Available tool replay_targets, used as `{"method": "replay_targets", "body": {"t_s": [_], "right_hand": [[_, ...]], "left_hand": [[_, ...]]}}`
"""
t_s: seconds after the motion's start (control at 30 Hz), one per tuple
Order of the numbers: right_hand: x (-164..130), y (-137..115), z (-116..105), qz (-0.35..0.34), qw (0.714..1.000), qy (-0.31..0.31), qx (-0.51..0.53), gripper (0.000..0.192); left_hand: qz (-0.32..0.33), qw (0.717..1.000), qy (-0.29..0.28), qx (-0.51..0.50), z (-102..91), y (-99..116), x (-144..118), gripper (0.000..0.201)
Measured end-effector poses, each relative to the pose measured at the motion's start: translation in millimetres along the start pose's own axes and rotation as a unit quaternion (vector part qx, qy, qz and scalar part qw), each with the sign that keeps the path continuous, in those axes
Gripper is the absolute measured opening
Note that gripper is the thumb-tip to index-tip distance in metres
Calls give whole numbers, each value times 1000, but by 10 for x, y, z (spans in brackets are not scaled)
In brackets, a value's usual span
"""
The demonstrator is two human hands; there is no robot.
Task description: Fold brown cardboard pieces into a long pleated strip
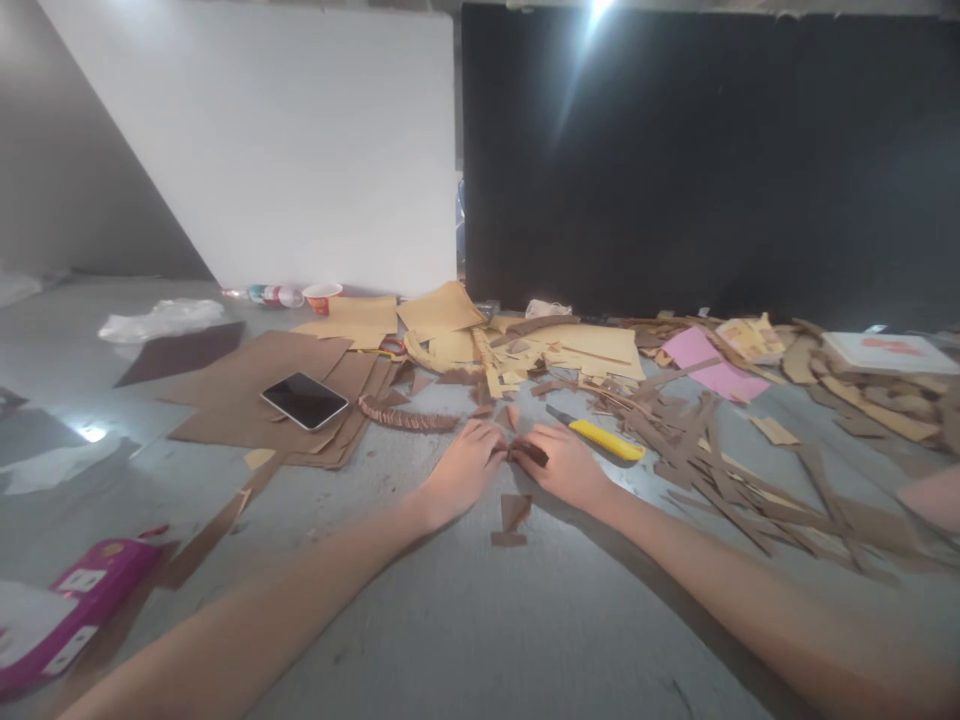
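My left hand (471,458) and my right hand (564,462) meet over the middle of the grey table. Both have their fingers closed on a small dark brown paper piece (532,453), partly hidden by the fingertips. Just below them lie small brown cut scraps (515,510). A yellow utility knife (606,438) with its blade out rests beyond my right hand. To the left of my left hand is a pleated brown strip (409,415), slightly curved.
A smartphone (305,400) lies on stacked brown sheets (225,415). Yellow sheets (439,310) and a paper cup (322,297) stand farther back. Brown offcuts (720,480) are heaped at right beside a pink sheet (712,365). A magenta power strip (94,600) sits front left.
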State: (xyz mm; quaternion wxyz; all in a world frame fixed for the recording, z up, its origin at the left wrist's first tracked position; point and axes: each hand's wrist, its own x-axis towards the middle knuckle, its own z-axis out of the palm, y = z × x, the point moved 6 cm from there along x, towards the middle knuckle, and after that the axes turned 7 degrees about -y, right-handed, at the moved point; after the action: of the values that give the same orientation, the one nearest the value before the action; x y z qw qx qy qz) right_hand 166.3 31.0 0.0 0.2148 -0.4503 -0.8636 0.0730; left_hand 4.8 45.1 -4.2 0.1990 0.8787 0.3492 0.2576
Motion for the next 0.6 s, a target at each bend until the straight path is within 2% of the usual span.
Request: {"method": "replay_targets", "body": {"t_s": [0.13,0.43,0.6], "right_hand": [[19,33,8,19,999,-7,43,19],[15,-26,8,-3,997,-27,78,16],[-16,-127,2,-62,993,-62,73,12]], "left_hand": [[-14,1000,4,-7,-48,16,-5,17],[-6,1000,13,5,-69,18,-22,21],[-30,998,50,-10,-106,-25,-28,26]]}}
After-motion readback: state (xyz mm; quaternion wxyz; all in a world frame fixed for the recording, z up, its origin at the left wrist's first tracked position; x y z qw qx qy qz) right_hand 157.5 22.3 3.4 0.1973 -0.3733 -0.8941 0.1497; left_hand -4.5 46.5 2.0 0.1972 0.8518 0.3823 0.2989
